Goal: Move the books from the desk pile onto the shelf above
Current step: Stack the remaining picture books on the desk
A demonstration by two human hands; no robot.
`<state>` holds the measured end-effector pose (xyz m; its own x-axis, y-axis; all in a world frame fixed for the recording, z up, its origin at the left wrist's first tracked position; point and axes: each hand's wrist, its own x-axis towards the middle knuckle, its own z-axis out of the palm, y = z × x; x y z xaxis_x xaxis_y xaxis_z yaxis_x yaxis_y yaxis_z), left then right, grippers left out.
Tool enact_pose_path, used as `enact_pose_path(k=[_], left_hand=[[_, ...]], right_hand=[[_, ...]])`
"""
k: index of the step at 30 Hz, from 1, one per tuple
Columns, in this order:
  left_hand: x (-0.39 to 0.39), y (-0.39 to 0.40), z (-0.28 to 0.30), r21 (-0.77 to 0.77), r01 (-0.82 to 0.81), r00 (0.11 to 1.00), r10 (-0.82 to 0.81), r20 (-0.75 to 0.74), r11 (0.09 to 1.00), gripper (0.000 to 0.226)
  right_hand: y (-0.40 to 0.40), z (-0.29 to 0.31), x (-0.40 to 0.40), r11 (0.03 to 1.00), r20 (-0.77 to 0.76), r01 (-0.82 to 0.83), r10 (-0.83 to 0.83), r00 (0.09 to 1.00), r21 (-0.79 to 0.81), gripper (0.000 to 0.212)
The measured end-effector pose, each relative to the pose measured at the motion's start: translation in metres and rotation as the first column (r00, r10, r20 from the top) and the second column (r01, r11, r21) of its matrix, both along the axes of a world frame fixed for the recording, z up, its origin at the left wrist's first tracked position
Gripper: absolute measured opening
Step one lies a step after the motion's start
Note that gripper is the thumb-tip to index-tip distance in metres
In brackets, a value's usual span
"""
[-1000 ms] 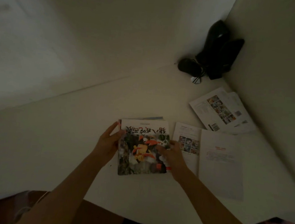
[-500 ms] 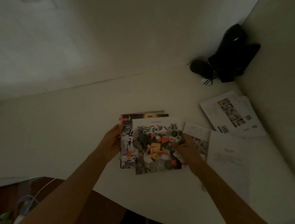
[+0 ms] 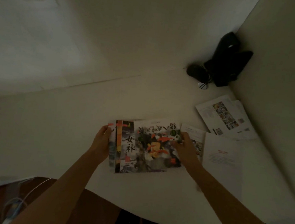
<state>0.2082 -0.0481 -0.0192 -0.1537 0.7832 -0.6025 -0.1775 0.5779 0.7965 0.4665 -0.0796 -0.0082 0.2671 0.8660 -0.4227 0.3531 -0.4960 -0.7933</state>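
The top book [image 3: 156, 148], its cover a mix of orange, grey and white with black characters, lies on the pile near the middle of the white surface [image 3: 71, 132], pushed off toward 3 o'clock so the books below show at its 9 o'clock side. The second book [image 3: 126, 145] shows a dark cover strip with large black characters; a third book [image 3: 111, 144] peeks out as a narrow edge beyond it. The right hand [image 3: 184, 148] lies on the top book's 3 o'clock edge, its grip closed on that edge with fingers curled over the cover. The left hand [image 3: 102, 140] holds the pile's 9 o'clock edge, fingers curled round the third book's rim.

Just beside the pile at 3 o'clock lies an open booklet [image 3: 223, 153] with a pale page. At 1 o'clock, a leaflet [image 3: 222, 116] with small photos lies flat near the side wall. Further at 1 o'clock, in the corner, stands a black object [image 3: 224, 65]; it is too dark to identify.
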Motion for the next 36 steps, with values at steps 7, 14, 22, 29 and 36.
enact_pose_path(k=[7, 14, 22, 29, 36], left_hand=[[-0.006, -0.008, -0.006, -0.06, 0.068, 0.998, -0.068, 0.009, 0.996, 0.018], [-0.008, -0.012, -0.008, -0.041, 0.075, 0.997, -0.073, 0.04, 0.996, 0.028], [-0.009, -0.017, -0.001, -0.077, 0.156, 0.988, -0.157, -0.011, 0.985, 0.042], [0.019, -0.03, -0.003, 0.011, 0.322, 0.934, -0.316, -0.165, 0.947, 0.079], [0.047, -0.034, -0.017, -0.19, 0.389, 0.51, -0.382, -0.77, 0.901, 0.082]], right_hand=[[0.046, 0.033, 0.032, 0.701, 0.286, -0.713, 0.686, 0.669, -0.013, 0.04], [0.055, 0.003, -0.079, -0.077, 0.82, -0.986, 0.547, -0.168, -0.151, 0.034], [0.007, 0.002, -0.035, 0.969, 0.6, -0.235, 0.139, 0.788, 0.083, 0.052], [-0.027, -0.015, -0.051, 0.949, 0.345, -0.269, 0.312, 0.885, -0.167, 0.042], [-0.044, -0.007, -0.033, 0.995, 0.233, -0.097, 0.096, 0.968, -0.009, 0.024]])
